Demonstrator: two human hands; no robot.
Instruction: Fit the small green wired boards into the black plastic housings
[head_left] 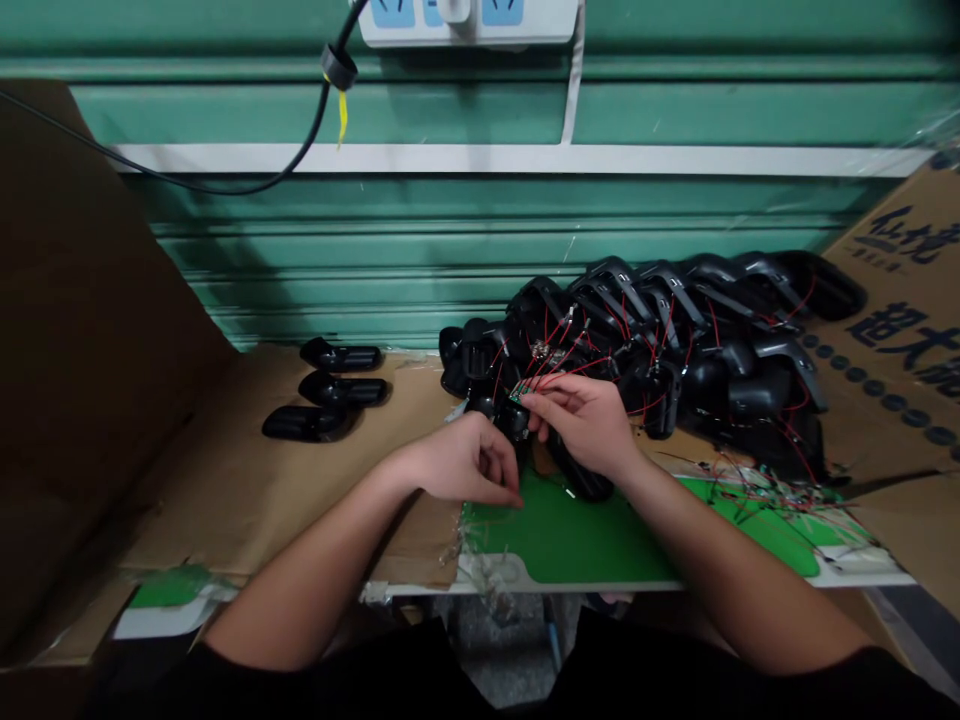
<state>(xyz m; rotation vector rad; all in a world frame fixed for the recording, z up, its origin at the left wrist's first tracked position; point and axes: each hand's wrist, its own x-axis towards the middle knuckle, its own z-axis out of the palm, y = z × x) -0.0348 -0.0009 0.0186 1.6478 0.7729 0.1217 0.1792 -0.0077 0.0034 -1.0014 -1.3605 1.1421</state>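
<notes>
My right hand point(589, 425) pinches a small green circuit board point(517, 393) with thin red wires point(551, 375) running from it. The board is just above a dark housing near the front of the pile; whether they touch I cannot tell. Beneath the hand, a long black plastic housing point(581, 470) lies partly on the green mat point(585, 545). My left hand point(476, 462) hovers over the mat's left edge, fingers curled in and thumb close to the fingertips. Whatever may be between those fingertips is too small to make out.
Several black housings with red wires point(652, 310) are heaped at the back right. Three black housings point(341, 390) lie on cardboard point(345, 480) at left. Loose wired boards point(772, 495) sit on the mat's right. Cardboard boxes point(892, 310) flank the bench; a black cable point(315, 130) hangs above.
</notes>
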